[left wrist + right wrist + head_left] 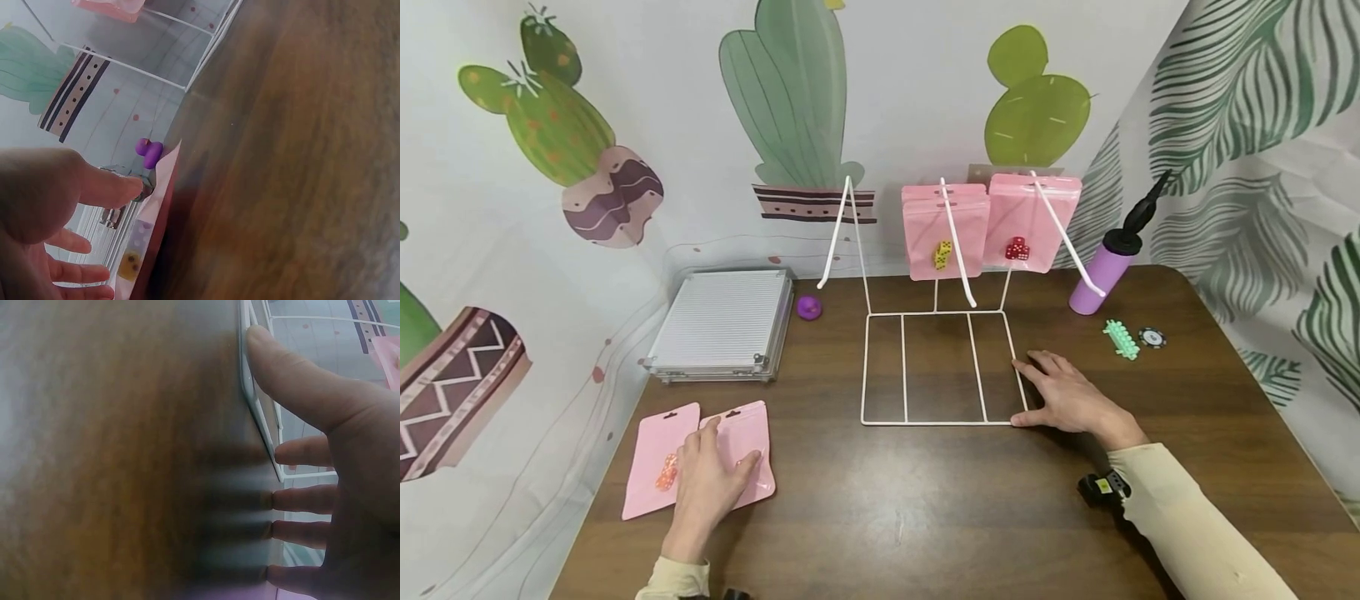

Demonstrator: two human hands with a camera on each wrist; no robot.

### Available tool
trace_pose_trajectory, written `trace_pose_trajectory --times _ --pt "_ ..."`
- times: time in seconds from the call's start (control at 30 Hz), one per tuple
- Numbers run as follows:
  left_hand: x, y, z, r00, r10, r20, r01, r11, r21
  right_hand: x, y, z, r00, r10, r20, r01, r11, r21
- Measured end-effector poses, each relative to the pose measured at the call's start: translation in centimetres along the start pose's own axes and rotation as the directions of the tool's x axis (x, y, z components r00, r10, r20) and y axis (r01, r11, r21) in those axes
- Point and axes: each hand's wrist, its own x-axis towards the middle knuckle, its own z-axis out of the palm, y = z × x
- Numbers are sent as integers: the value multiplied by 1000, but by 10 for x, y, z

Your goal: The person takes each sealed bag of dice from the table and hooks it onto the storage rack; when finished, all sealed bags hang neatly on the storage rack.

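My left hand lies flat with straight fingers on the right one of two pink pouches at the table's front left. The other pouch holds orange dice. In the left wrist view the fingers stretch over the pouch's edge. My right hand rests open on the table against the right edge of the white wire rack's base. Its thumb touches the white wire. On the rack's arms hang pink pouches, one with yellow dice and one with red dice.
A silver case lies at the back left, with a small purple object beside it. A purple pump bottle, a green toothed piece and a chip sit at the back right. Cactus-print cloth walls surround the brown table.
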Motion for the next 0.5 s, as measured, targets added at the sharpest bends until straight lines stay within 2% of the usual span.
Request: trace_pose_trajectory --times 0.5 --pt "3 -4 0 991 -77 114 73 997 39 -1 1 0 1000 2 11 -2 1000 16"
